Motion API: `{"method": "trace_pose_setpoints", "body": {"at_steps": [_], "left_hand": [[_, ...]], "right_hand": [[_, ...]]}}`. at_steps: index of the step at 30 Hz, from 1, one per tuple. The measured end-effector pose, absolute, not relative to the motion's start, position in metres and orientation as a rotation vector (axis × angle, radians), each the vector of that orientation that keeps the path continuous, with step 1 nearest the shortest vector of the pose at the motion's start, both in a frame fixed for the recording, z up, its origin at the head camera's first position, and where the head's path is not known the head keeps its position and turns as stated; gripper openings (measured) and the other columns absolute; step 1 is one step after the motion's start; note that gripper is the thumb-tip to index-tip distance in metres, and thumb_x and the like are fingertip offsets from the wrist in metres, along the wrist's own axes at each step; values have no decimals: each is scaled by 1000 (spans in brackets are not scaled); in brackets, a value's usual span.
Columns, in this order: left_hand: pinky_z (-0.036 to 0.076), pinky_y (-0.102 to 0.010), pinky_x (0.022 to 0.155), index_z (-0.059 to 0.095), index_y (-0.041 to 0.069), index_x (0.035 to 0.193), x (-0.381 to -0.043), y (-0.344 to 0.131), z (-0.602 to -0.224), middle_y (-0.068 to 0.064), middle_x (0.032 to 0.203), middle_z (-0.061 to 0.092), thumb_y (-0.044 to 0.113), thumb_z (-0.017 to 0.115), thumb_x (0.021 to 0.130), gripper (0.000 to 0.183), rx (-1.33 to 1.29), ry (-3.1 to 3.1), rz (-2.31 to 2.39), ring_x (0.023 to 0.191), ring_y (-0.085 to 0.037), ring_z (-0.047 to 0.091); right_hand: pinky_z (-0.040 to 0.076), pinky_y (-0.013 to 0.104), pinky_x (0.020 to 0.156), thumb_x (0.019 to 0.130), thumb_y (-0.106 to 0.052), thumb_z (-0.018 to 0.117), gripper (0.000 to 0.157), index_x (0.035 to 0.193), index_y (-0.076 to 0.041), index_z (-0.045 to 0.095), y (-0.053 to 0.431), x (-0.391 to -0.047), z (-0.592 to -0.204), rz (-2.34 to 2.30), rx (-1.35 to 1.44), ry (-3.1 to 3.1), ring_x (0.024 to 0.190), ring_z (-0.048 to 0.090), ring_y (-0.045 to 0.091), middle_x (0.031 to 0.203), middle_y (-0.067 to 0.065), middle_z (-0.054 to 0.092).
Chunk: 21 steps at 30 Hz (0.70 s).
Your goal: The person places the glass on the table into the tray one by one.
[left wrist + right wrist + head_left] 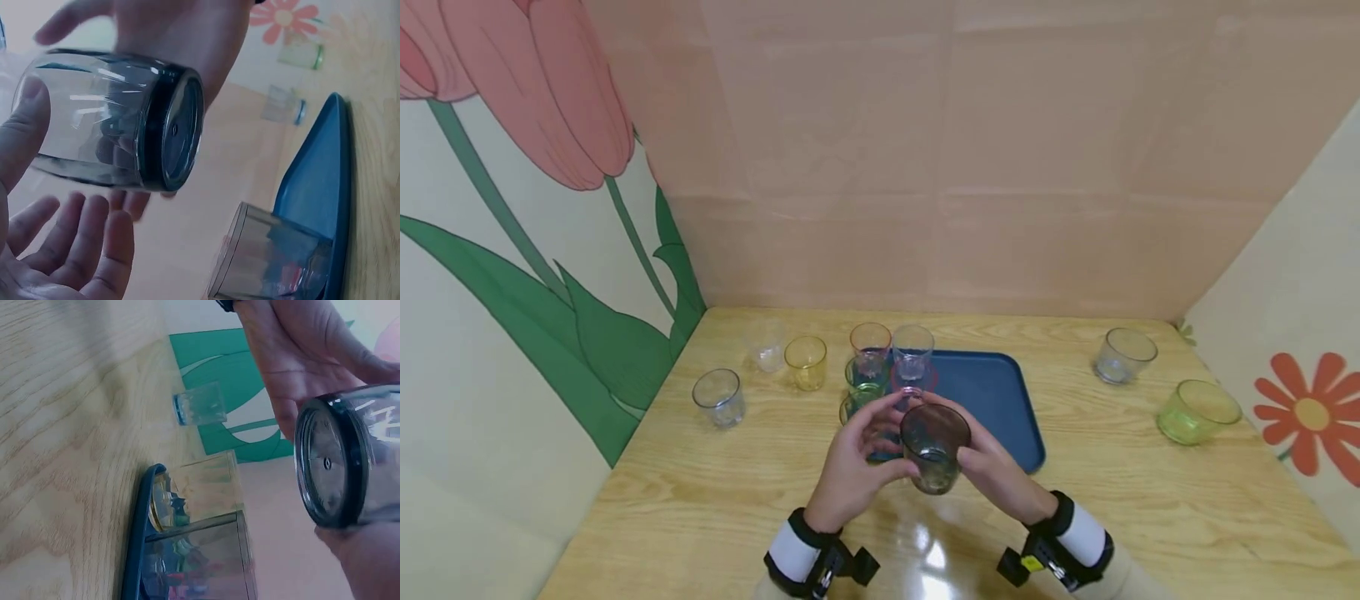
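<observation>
A dark grey see-through glass (934, 454) is held up over the near edge of the blue tray (988, 400). My right hand (1000, 473) grips it, thumb on the near side and fingers behind. On the other side is my left hand (853, 467), its thumb against the glass wall. In the left wrist view, the fingers (115, 247) of that hand are spread loosely below the glass, apart from it. The thick round base of the glass (331, 464) faces the right wrist camera. Behind the hands, several tinted glasses stand on the tray's left side, partly hidden.
Left of the tray stand an amber glass (806, 364), a clear glass (767, 348) and a blue-grey glass (719, 400). To the right are another blue-grey glass (1123, 357) and a green glass (1197, 412). A pink-beige wall covering (940, 183) rises behind the wooden table (1120, 500).
</observation>
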<state>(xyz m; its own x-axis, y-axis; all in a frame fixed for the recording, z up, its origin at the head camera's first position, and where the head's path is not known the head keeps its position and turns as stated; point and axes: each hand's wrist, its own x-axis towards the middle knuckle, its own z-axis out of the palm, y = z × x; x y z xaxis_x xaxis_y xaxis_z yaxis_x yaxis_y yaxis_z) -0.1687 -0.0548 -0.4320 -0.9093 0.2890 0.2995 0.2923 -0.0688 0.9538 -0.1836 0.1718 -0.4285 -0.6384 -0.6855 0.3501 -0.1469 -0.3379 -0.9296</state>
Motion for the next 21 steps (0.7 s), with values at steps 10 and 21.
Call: {"method": "trace_pose_setpoints", "body": {"at_steps": [10, 21], "left_hand": [[58, -33, 85, 57, 2, 140, -172, -64, -435, -17, 122, 68, 11, 80, 85, 60, -671, -2118, -2206, 107, -19, 67], [50, -22, 64, 65, -1, 108, -187, -77, -446, -11, 94, 63, 10, 71, 96, 17, -207, -2092, -1998, 78, -14, 60]], "right_hand": [[40, 36, 113, 104, 5, 48, 61, 157, 4, 18, 179, -181, -435, -2042, -1097, 1611, 144, 41, 25, 158, 17, 37], [43, 40, 110, 95, 15, 56, 73, 155, 11, 14, 199, -190, -441, -2084, -1117, 1802, 139, 46, 21, 152, 13, 45]]}}
